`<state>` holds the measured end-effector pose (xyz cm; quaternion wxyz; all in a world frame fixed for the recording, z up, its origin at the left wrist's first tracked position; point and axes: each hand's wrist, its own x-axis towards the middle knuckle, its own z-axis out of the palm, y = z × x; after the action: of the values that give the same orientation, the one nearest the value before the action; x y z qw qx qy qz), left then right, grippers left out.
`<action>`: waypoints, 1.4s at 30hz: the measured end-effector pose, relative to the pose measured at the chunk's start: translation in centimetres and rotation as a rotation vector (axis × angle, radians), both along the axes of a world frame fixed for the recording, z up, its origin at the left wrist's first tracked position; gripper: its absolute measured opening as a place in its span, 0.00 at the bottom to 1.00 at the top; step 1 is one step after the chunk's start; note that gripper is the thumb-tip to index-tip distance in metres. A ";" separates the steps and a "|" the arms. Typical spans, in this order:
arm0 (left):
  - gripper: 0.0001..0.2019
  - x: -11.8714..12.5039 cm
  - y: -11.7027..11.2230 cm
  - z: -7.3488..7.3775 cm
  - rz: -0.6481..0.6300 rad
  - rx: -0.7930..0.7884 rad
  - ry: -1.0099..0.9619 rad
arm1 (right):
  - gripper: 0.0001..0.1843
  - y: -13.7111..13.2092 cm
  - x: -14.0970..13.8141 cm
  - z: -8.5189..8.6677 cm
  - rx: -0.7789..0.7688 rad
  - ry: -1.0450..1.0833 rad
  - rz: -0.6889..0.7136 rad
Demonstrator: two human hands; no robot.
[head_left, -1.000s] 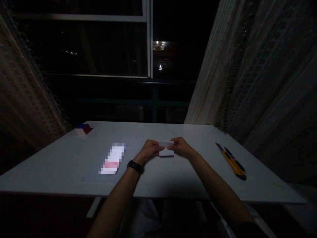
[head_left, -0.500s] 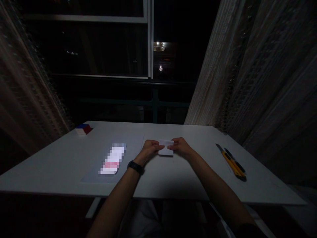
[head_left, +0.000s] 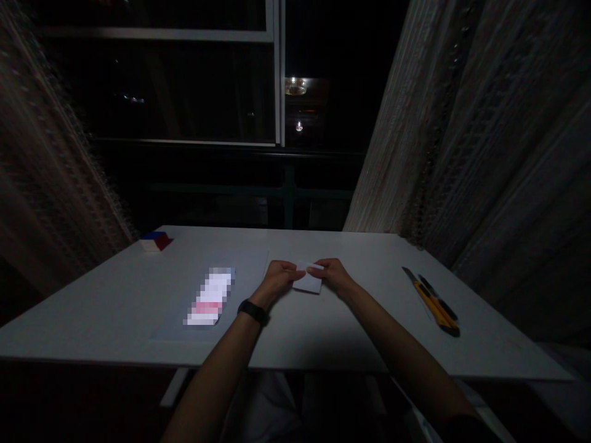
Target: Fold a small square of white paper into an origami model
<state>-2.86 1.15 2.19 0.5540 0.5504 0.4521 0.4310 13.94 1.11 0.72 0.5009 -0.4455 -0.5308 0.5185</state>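
A small white square of paper point(head_left: 308, 283), seemingly folded, is held above the middle of the table. My left hand point(head_left: 280, 275) grips its left side, thumb on top and fingers behind. On the other side my right hand point(head_left: 333, 273) pinches the upper right part in the same way. The two thumbs nearly meet near the paper's upper edge. Both hands' fingers behind the paper are partly hidden. A dark band point(head_left: 252, 312) circles my left wrist.
On the white table point(head_left: 369, 258), a lit phone point(head_left: 210, 298) with a blurred screen lies on a pale sheet point(head_left: 166, 329) at left. A blue, red and white block point(head_left: 155, 241) sits far left. At right lie a yellow box cutter point(head_left: 434, 306) and a dark pen point(head_left: 438, 298).
The paper has tilted slightly, its lower edge shifting left and toward me. My right thumb has moved left, closer to the left thumb. Both hands keep their hold.
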 end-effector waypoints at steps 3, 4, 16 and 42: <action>0.16 0.0 -0.2 0.2 0.003 -0.008 0.009 | 0.17 0.0 -0.1 0.0 -0.002 0.011 -0.026; 0.16 0.0 -0.2 0.2 0.002 -0.005 0.012 | 0.17 0.1 -0.1 0.0 0.001 0.021 -0.035; 0.17 0.1 -0.1 0.0 -0.051 -0.013 -0.024 | 0.15 0.2 -0.5 0.2 0.004 0.047 -0.183; 0.17 -0.2 0.2 0.0 0.004 0.025 -0.047 | 0.19 0.2 0.5 0.9 0.085 -0.058 -0.134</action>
<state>-3.10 1.36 2.18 0.5569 0.5459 0.4347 0.4504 14.48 1.31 1.59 0.5373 -0.4730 -0.5357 0.4479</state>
